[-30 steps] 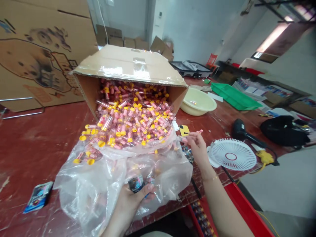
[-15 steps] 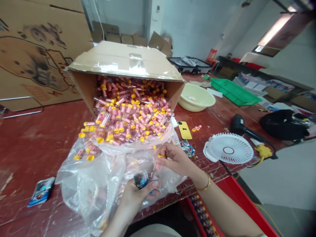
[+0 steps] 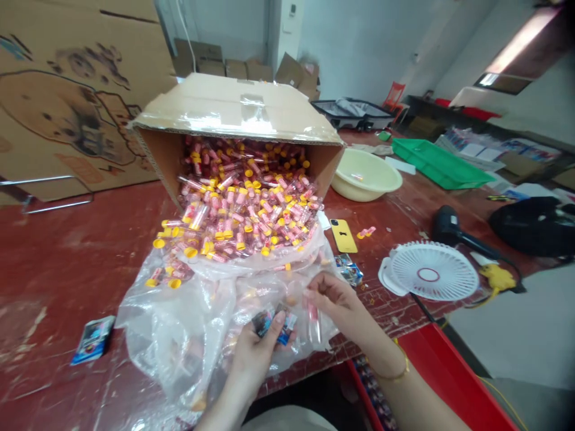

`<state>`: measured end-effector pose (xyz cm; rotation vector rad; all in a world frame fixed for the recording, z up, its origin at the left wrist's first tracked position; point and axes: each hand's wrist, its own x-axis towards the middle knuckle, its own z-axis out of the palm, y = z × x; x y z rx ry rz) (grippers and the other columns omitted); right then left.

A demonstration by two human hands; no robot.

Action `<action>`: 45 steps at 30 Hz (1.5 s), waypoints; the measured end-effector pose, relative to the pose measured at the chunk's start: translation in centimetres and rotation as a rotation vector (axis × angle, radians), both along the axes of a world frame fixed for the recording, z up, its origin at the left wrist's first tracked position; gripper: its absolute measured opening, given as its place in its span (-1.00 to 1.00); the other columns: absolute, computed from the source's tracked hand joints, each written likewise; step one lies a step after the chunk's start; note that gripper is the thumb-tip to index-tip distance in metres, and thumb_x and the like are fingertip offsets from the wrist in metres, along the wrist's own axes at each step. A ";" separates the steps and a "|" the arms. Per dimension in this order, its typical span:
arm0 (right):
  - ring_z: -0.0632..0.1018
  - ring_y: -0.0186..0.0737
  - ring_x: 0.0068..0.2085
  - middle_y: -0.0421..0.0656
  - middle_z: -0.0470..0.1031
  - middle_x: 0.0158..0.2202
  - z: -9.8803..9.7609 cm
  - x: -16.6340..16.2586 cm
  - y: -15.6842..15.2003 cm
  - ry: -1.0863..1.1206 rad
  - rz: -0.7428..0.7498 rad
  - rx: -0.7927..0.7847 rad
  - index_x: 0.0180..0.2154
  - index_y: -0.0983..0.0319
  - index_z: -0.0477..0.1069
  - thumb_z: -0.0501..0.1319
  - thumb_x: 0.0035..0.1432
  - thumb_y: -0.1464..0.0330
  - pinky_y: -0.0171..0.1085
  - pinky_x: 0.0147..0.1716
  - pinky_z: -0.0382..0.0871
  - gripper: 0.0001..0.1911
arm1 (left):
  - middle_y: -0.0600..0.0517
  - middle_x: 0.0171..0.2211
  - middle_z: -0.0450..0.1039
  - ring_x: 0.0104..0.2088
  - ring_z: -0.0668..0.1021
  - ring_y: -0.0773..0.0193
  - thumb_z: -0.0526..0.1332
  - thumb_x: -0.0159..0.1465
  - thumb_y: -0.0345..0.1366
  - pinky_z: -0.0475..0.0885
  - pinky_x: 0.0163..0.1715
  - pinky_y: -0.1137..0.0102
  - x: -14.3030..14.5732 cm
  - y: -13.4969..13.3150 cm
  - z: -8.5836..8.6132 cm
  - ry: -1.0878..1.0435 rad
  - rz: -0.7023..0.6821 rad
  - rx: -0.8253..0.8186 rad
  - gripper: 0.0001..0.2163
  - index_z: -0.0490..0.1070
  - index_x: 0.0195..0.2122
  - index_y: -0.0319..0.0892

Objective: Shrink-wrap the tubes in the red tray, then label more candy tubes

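Observation:
My left hand (image 3: 258,353) is closed on small dark-blue printed packets (image 3: 286,335), the thumb pressed over them. To its right, my right hand (image 3: 339,302) pinches a clear tube with a pink label (image 3: 313,320), which hangs down from the fingertips. The tube's upper end is hidden behind the fingers. Both hands are above a crumpled clear plastic bag (image 3: 179,335) at the table's front edge. Beyond them, a cardboard box (image 3: 215,111) lies on its side, and many yellow-capped tubes (image 3: 247,209) spill from it onto the bag.
Blue packets (image 3: 93,340) lie at the left, and more packets (image 3: 350,270) near my right hand. A yellow phone (image 3: 344,236), cream basin (image 3: 366,179), white fan (image 3: 429,272), black hand-held device (image 3: 449,227) and green tray (image 3: 440,164) stand rightward. A red bin (image 3: 453,383) sits below the edge.
My right hand has moved right, away from the left hand, with the tube. The packets in my left hand now show more fully, fanned apart. The view has shifted slightly.

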<state>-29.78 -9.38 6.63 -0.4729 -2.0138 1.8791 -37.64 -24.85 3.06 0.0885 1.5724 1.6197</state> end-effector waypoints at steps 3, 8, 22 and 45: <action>0.37 -0.37 -0.45 -0.27 0.33 -0.52 0.1 0.4 -1.2 -0.094 0.035 0.028 -0.44 0.22 0.31 0.26 0.12 0.21 -0.34 -0.41 0.26 -0.75 | 0.05 -0.57 0.47 -0.52 0.50 0.25 0.27 0.08 0.05 0.42 -0.47 0.39 0.1 0.1 -0.4 0.090 -0.019 0.018 -0.64 0.46 -0.45 -0.21; 0.37 -0.36 -0.49 -0.28 0.32 -0.55 -1.1 0.0 -2.0 -0.144 0.012 -0.017 -0.43 0.20 0.30 0.27 0.09 0.17 -0.35 -0.48 0.26 -0.74 | 0.13 -0.62 0.36 -0.57 0.41 0.35 0.29 0.09 -0.05 0.33 -0.53 0.48 0.2 -0.6 0.3 0.206 -0.141 0.021 -0.71 0.43 -0.53 -0.20; 0.39 -0.33 -0.40 -0.22 0.41 -0.40 1.0 -1.4 0.0 0.168 -0.111 0.432 -0.34 0.18 0.32 0.23 0.15 0.33 -0.31 -0.40 0.29 -0.90 | 0.03 -0.58 0.52 -0.53 0.49 0.30 0.46 -0.12 -0.19 0.42 -0.55 0.46 -0.5 -1.4 0.9 0.056 -0.102 0.016 -0.71 0.57 -0.41 -0.26; 0.38 -0.32 -0.36 -0.22 0.40 -0.41 0.9 -1.4 0.2 0.129 0.151 0.352 -0.38 0.20 0.34 0.27 0.12 0.30 -0.29 -0.31 0.29 -0.86 | 0.10 -0.64 0.42 -0.57 0.43 0.30 0.44 -0.11 -0.16 0.37 -0.53 0.43 -0.8 -1.3 1.0 0.036 -0.281 -0.044 -0.75 0.51 -0.54 -0.22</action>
